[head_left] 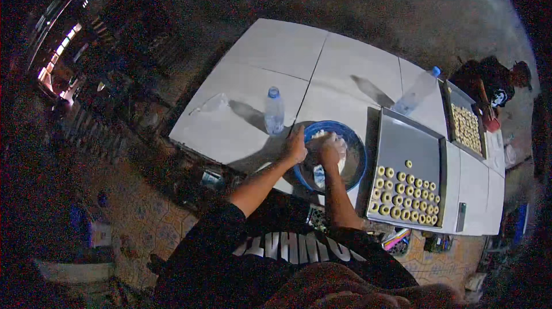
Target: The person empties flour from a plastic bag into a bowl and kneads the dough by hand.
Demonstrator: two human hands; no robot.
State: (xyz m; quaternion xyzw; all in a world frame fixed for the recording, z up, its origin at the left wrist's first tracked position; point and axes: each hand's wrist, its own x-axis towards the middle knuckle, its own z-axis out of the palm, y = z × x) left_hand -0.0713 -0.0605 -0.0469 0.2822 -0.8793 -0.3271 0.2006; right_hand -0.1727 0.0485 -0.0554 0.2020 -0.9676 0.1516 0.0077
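place: dim home baking spot | cues: white tiled table (pixel 270 56), trays of dough rings (pixel 406 192), patterned floor (pixel 144 223)

Head-worn fisheye, steeply down over white table (pixel 259 73), close.

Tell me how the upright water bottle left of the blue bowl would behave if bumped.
The water bottle stands tall on a narrow base, so it would probably tip easily. It looks like thin clear plastic, likely light and squashy. Once down on the smooth tiled table, it could roll.
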